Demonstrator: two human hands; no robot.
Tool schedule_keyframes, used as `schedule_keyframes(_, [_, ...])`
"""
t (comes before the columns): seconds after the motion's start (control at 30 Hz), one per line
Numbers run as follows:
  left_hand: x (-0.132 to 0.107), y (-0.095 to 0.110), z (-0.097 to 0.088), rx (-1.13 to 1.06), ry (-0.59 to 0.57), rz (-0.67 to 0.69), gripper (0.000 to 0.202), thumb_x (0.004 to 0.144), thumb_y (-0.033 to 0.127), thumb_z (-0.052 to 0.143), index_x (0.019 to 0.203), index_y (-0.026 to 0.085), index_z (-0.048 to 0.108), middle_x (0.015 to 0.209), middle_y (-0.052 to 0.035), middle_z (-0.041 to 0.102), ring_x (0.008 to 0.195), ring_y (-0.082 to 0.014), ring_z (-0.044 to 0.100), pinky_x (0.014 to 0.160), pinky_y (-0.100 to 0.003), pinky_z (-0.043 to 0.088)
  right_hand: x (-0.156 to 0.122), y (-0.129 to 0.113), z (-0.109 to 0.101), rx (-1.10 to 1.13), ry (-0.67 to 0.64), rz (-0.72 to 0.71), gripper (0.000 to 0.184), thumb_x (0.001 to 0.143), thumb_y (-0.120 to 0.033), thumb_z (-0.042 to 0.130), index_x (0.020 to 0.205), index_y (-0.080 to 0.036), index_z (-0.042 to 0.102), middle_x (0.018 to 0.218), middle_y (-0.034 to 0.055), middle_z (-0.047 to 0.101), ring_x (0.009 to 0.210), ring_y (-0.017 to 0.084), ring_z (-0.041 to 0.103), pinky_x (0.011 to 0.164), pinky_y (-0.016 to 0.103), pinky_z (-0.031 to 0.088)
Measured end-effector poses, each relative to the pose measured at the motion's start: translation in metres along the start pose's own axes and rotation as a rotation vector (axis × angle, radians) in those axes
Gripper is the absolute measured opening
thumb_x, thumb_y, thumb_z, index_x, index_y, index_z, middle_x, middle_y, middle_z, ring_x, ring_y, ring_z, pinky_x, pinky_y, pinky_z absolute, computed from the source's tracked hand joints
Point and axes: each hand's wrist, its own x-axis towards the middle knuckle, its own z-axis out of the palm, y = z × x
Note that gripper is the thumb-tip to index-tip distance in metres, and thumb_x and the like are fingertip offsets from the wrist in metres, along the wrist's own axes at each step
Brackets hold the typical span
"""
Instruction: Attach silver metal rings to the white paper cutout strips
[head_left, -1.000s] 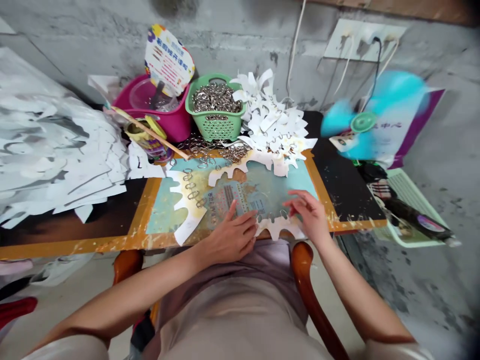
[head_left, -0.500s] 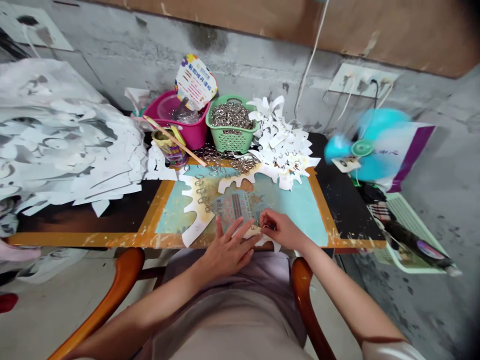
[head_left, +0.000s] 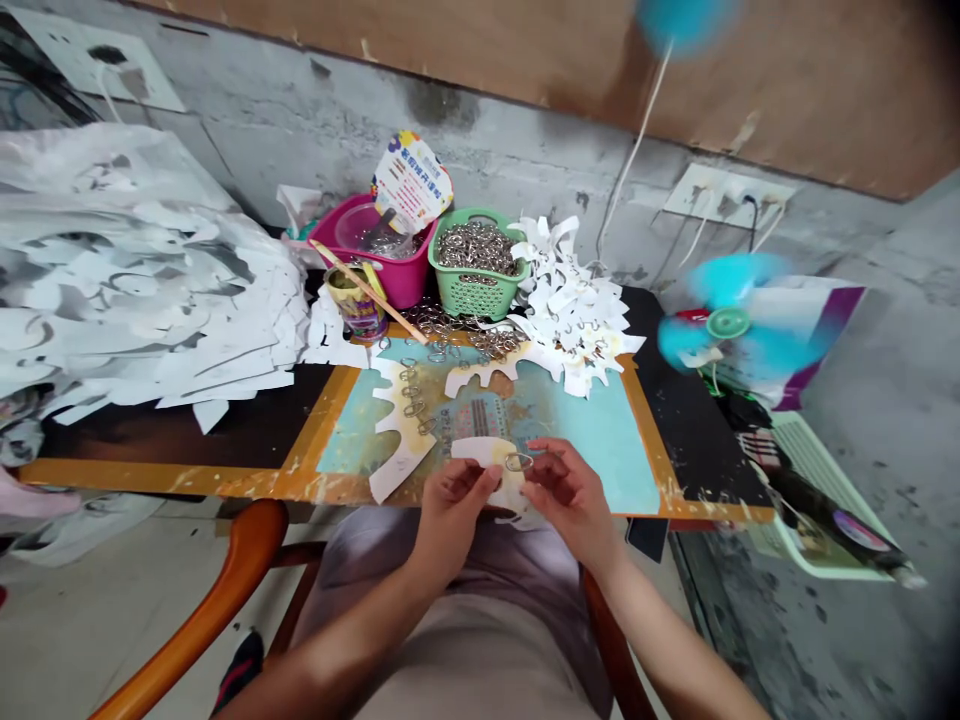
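My left hand [head_left: 448,505] pinches a white scalloped paper cut-out [head_left: 487,458] lifted just off the near edge of the table [head_left: 225,440]. My right hand [head_left: 571,498] is closed on the same cut-out, fingers at a small metal ring [head_left: 518,462] on its top edge. Another white scalloped strip [head_left: 401,420] with several metal rings on it lies on the blue and gold board [head_left: 600,430] just left of my hands.
A green basket [head_left: 475,262] of metal rings, a pink tub [head_left: 375,255], a can with a stick [head_left: 360,300] and a heap of white cut-outs [head_left: 574,300] stand at the back. Paper sheets [head_left: 135,290] pile at left. A spinning blue fan [head_left: 727,320] stands at right.
My left hand went from lying flat on the cut-out to pinching it. Both hands lifted the piece off the board toward me. The view tilted up.
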Motion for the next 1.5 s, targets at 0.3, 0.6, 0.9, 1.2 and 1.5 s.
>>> schedule_keyframes(0.3, [0.002,0.01,-0.004,0.046,0.033,-0.028,0.033,0.067,0.044,0.083,0.069,0.017,0.065,0.062,0.002,0.064,0.055,-0.0122,0.059,0.053,-0.025,0.058,0.008,0.005,0.01,-0.104,0.16,0.002,0.023,0.083,-0.041,0.071,0.08,-0.02,0.064,0.071,0.0,0.061,0.066,0.014,0.054,0.061,0.025,0.045])
schedule_keyframes(0.6, [0.006,0.019,-0.004,0.028,-0.012,-0.047,0.033,0.068,0.041,0.084,0.086,0.016,0.072,0.074,-0.0018,0.072,0.062,-0.0154,0.066,0.058,-0.028,0.061,0.019,-0.004,0.017,-0.368,0.205,-0.191,0.021,0.088,-0.034,0.065,0.073,-0.02,0.061,0.07,-0.0007,0.056,0.069,0.014,0.048,0.066,0.027,0.041])
schedule_keyframes(0.9, [0.021,0.023,-0.015,0.036,-0.062,-0.158,0.038,0.063,0.045,0.087,0.067,0.013,0.064,0.061,0.0019,0.061,0.052,-0.0105,0.059,0.048,-0.026,0.06,0.034,0.005,-0.018,-0.075,0.364,-0.089,0.029,0.076,-0.04,0.077,0.065,-0.019,0.061,0.059,-0.0037,0.051,0.058,0.011,0.04,0.056,0.025,0.033])
schedule_keyframes(1.2, [0.021,0.024,-0.006,0.06,-0.09,-0.141,0.038,0.066,0.041,0.085,0.064,0.015,0.057,0.056,0.0045,0.055,0.049,-0.011,0.059,0.046,-0.025,0.057,0.026,-0.005,0.012,-0.221,0.195,-0.131,0.024,0.084,-0.036,0.069,0.069,-0.019,0.062,0.065,-0.0024,0.053,0.063,0.012,0.043,0.061,0.026,0.037])
schedule_keyframes(1.5, [0.025,0.026,-0.009,-0.051,-0.032,-0.1,0.031,0.064,0.033,0.086,0.065,0.015,0.061,0.058,0.0045,0.059,0.048,-0.0072,0.056,0.046,-0.017,0.05,0.029,0.011,-0.003,-0.009,0.244,-0.081,0.028,0.08,-0.036,0.075,0.063,-0.018,0.059,0.06,-0.0037,0.049,0.06,0.011,0.038,0.057,0.025,0.033])
